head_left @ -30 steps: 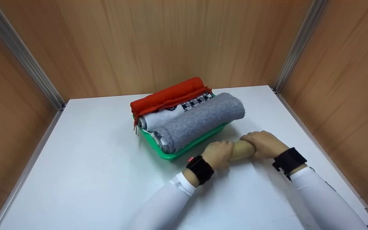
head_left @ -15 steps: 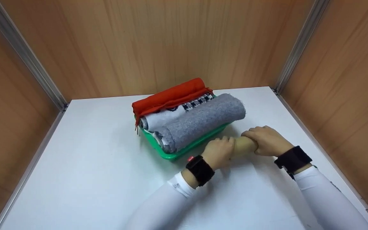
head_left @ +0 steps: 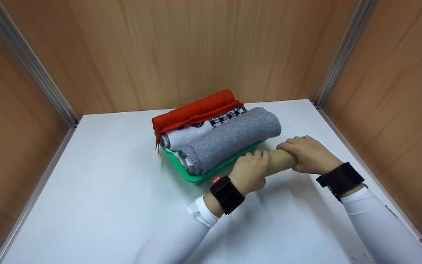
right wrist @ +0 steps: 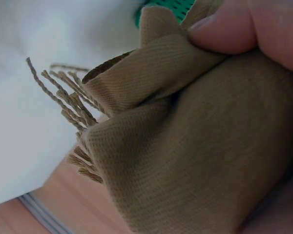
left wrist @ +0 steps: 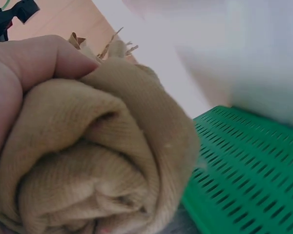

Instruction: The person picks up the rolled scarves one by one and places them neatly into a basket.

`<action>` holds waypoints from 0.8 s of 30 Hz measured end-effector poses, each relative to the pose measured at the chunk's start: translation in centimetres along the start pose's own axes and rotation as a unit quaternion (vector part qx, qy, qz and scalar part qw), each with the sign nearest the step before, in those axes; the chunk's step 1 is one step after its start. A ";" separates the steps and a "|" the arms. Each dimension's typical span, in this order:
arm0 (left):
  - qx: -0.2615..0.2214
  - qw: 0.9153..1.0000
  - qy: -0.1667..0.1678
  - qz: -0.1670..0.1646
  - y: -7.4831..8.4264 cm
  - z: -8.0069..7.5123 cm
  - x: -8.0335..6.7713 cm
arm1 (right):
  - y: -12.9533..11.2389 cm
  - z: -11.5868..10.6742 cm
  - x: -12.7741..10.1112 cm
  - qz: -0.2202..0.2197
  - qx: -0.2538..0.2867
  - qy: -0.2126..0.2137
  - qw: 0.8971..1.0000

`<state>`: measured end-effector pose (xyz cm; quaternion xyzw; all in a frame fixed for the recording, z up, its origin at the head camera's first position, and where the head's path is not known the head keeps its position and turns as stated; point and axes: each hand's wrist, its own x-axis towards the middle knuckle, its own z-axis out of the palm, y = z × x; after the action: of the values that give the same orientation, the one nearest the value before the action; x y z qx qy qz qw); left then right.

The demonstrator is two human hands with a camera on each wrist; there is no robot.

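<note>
Right wrist view only, tan scarf (right wrist: 195,146) fringe, both hands (head_left: 278,163) gripping

1. Left hand (head_left: 249,171): fingers curled over the near-left end of the tan roll (head_left: 280,161), knuckles up, thumb side toward the right hand.
2. Right hand (head_left: 308,154): fingers wrapped over the far-right end of the roll; in the right wrist view a fingertip presses its folded edge.
3. The hands sit close together, a short stretch of roll between them.
4. Both forearms in white sleeves reach in from the near edge; a black band on each wrist.
</note>
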<state>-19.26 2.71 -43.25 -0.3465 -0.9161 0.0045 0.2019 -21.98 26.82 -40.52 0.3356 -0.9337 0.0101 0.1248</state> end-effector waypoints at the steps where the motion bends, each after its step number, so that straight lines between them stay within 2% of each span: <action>1: 0.003 1.000 0.002 0.000 0.0 -0.2 -0.1 | -0.1 -0.2 0.1 -0.001 -0.001 0.001 1.000; 11: -0.008 1.000 -0.004 -0.006 -1.1 -2.1 -0.1 | -0.7 -1.8 1.1 -0.018 -0.011 0.023 1.000; 24: 0.032 0.998 0.050 -0.009 -2.4 -4.5 -0.6 | -1.4 -4.2 2.8 -0.039 -0.025 0.044 0.998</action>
<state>-18.74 -0.09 -38.96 -0.3314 -0.9074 0.0145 0.2579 -22.26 24.41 -35.85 0.3673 -0.9136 -0.0037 0.1744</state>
